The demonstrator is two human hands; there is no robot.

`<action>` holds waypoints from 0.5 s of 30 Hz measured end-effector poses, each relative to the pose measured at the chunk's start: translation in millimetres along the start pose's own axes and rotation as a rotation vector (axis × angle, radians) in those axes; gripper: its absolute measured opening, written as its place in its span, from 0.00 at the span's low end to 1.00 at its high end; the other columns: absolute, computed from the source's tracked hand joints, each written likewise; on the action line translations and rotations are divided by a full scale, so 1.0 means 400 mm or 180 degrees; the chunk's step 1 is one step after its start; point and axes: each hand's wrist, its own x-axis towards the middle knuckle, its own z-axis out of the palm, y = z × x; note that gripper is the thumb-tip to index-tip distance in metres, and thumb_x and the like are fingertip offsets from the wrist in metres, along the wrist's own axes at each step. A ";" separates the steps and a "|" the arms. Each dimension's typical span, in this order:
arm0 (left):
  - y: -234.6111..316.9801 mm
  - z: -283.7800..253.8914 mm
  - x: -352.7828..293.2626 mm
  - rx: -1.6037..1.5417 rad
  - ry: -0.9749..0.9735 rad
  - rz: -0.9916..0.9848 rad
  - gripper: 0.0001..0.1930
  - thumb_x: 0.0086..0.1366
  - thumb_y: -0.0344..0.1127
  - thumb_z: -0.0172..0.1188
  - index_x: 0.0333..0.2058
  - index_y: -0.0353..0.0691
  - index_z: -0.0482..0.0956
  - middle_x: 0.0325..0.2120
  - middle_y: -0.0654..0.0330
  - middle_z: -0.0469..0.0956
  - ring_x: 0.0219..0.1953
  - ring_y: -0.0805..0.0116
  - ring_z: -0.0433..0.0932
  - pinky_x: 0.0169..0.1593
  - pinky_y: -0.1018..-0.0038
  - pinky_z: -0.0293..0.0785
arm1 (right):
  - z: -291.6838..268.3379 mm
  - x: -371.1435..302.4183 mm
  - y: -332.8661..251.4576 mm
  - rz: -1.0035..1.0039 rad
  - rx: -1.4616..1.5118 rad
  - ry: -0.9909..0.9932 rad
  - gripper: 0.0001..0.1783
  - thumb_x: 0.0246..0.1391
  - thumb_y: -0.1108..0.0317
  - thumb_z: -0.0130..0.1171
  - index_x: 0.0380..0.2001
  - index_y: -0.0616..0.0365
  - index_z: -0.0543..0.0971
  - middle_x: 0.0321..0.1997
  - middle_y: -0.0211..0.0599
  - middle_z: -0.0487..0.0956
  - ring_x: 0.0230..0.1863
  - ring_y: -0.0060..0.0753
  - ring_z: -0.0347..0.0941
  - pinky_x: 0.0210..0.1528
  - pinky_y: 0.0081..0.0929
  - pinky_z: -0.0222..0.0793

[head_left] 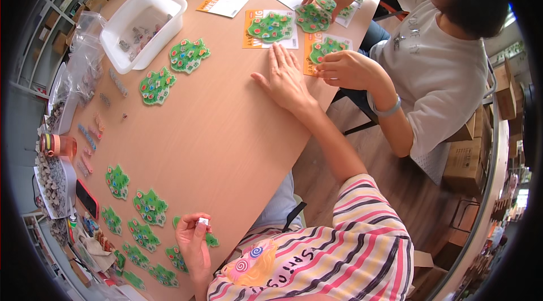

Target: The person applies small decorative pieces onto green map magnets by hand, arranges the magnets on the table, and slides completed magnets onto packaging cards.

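My left hand (194,241) pinches a small white piece (203,222) between thumb and fingertips at the table's near edge. Partly hidden behind that hand is a green, irregular flat piece (212,239). Several similar pieces dotted with small coloured pictures, such as one green piece (150,207), lie to its left. My right hand (285,78) rests flat on the table, fingers spread and holding nothing. Its fingertips reach the lower edge of an orange-and-white card (248,40), on which lies another green piece (270,27).
Across on the right, a co-worker's hands (352,69) handle green pieces over cards. A white bin (175,15) holding small parts stands at the far left, with two green pieces (189,55) beside it. A phone (87,198) and an orange-pink bottle (59,145) sit along the left edge.
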 end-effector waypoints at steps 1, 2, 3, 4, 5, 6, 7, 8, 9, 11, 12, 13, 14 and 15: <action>0.000 0.003 0.004 -0.0028 0.0001 -0.0024 0.09 0.58 0.26 0.61 0.37 0.35 0.74 0.33 0.56 0.77 0.33 0.75 0.72 0.36 0.79 0.68 | -0.008 -0.005 -0.009 -0.0087 0.0092 -0.0086 0.43 0.58 0.43 0.46 0.60 0.75 0.57 0.66 0.59 0.56 0.70 0.49 0.47 0.70 0.39 0.41; 0.001 0.008 0.009 -0.0020 -0.0004 -0.0032 0.09 0.58 0.26 0.61 0.37 0.35 0.74 0.33 0.56 0.77 0.33 0.75 0.72 0.36 0.79 0.68 | -0.014 -0.008 -0.016 -0.0174 0.0183 -0.0171 0.43 0.59 0.44 0.46 0.60 0.75 0.57 0.66 0.59 0.56 0.70 0.49 0.47 0.69 0.39 0.43; 0.003 0.013 0.014 0.0001 -0.0014 -0.0029 0.09 0.58 0.26 0.61 0.37 0.35 0.74 0.33 0.56 0.77 0.32 0.75 0.72 0.36 0.79 0.68 | -0.015 -0.009 -0.020 -0.0220 0.0201 -0.0126 0.42 0.59 0.45 0.47 0.60 0.75 0.58 0.66 0.58 0.57 0.69 0.48 0.48 0.69 0.39 0.43; 0.004 0.016 0.019 0.0023 -0.0025 -0.0023 0.09 0.58 0.26 0.61 0.37 0.35 0.74 0.33 0.56 0.77 0.32 0.75 0.72 0.36 0.79 0.68 | -0.018 -0.008 -0.020 -0.0210 0.0202 -0.0126 0.42 0.59 0.45 0.47 0.60 0.75 0.58 0.66 0.58 0.57 0.69 0.48 0.48 0.69 0.39 0.43; 0.004 0.018 0.022 0.0029 -0.0030 -0.0027 0.09 0.58 0.26 0.61 0.37 0.35 0.74 0.33 0.56 0.77 0.32 0.75 0.72 0.36 0.79 0.68 | -0.022 -0.007 -0.020 -0.0335 0.0401 -0.0132 0.41 0.59 0.45 0.47 0.59 0.75 0.59 0.66 0.57 0.57 0.69 0.48 0.49 0.69 0.38 0.43; 0.004 0.019 0.024 0.0047 -0.0061 -0.0034 0.09 0.58 0.26 0.61 0.37 0.35 0.74 0.33 0.56 0.77 0.32 0.75 0.72 0.36 0.79 0.68 | -0.024 -0.006 -0.020 -0.0463 0.0601 -0.0137 0.40 0.59 0.46 0.47 0.59 0.75 0.59 0.65 0.57 0.58 0.69 0.48 0.50 0.69 0.38 0.44; 0.005 0.018 0.026 0.0064 -0.0092 -0.0043 0.09 0.58 0.26 0.61 0.38 0.35 0.74 0.33 0.56 0.77 0.32 0.75 0.72 0.36 0.79 0.68 | -0.021 -0.006 -0.021 -0.0561 0.0445 -0.0091 0.39 0.59 0.47 0.47 0.58 0.75 0.61 0.65 0.55 0.59 0.68 0.47 0.51 0.69 0.37 0.45; 0.005 0.018 0.026 0.0070 -0.0094 -0.0047 0.09 0.58 0.26 0.61 0.38 0.35 0.74 0.33 0.56 0.77 0.32 0.75 0.72 0.36 0.79 0.68 | -0.021 -0.007 -0.020 -0.0555 0.0447 -0.0091 0.39 0.59 0.47 0.47 0.58 0.75 0.61 0.65 0.55 0.59 0.68 0.47 0.51 0.69 0.37 0.45; 0.004 0.016 0.025 0.0071 -0.0104 -0.0052 0.09 0.58 0.26 0.61 0.37 0.34 0.74 0.33 0.56 0.77 0.32 0.75 0.72 0.36 0.79 0.68 | -0.022 -0.007 -0.020 -0.0567 0.0417 -0.0075 0.39 0.59 0.47 0.47 0.57 0.76 0.61 0.65 0.55 0.60 0.68 0.46 0.51 0.69 0.37 0.45; 0.001 0.015 0.021 0.0068 -0.0112 -0.0067 0.09 0.58 0.26 0.61 0.37 0.34 0.74 0.33 0.55 0.77 0.32 0.75 0.72 0.36 0.79 0.68 | -0.022 -0.009 -0.017 -0.0579 0.0383 -0.0068 0.39 0.59 0.47 0.47 0.57 0.76 0.62 0.65 0.55 0.60 0.68 0.46 0.51 0.69 0.37 0.45; 0.000 0.014 0.021 0.0067 -0.0077 -0.0063 0.08 0.58 0.26 0.61 0.37 0.34 0.74 0.33 0.55 0.77 0.32 0.74 0.72 0.36 0.79 0.68 | -0.022 -0.008 -0.015 -0.0581 0.0406 -0.0032 0.38 0.59 0.48 0.48 0.57 0.75 0.62 0.65 0.55 0.60 0.68 0.45 0.51 0.69 0.37 0.45; 0.000 0.014 0.020 0.0059 -0.0035 -0.0054 0.08 0.58 0.26 0.61 0.37 0.34 0.74 0.33 0.55 0.77 0.32 0.74 0.72 0.36 0.79 0.68 | -0.023 -0.006 -0.016 -0.0592 0.0430 0.0003 0.37 0.59 0.48 0.48 0.58 0.73 0.62 0.65 0.54 0.60 0.68 0.44 0.52 0.69 0.37 0.45; 0.000 0.013 0.019 0.0054 -0.0032 -0.0057 0.08 0.58 0.26 0.61 0.37 0.34 0.74 0.33 0.55 0.77 0.32 0.74 0.72 0.36 0.79 0.68 | -0.032 -0.010 -0.017 -0.0597 0.0428 -0.0002 0.37 0.59 0.48 0.48 0.58 0.73 0.62 0.65 0.54 0.60 0.68 0.44 0.52 0.69 0.37 0.45; -0.001 0.012 0.017 0.0030 -0.0074 -0.0044 0.08 0.58 0.26 0.61 0.37 0.34 0.74 0.33 0.56 0.77 0.32 0.74 0.72 0.36 0.79 0.68 | -0.048 -0.020 -0.018 -0.0649 0.0454 0.0011 0.36 0.59 0.49 0.49 0.58 0.72 0.62 0.64 0.53 0.61 0.68 0.43 0.52 0.69 0.37 0.45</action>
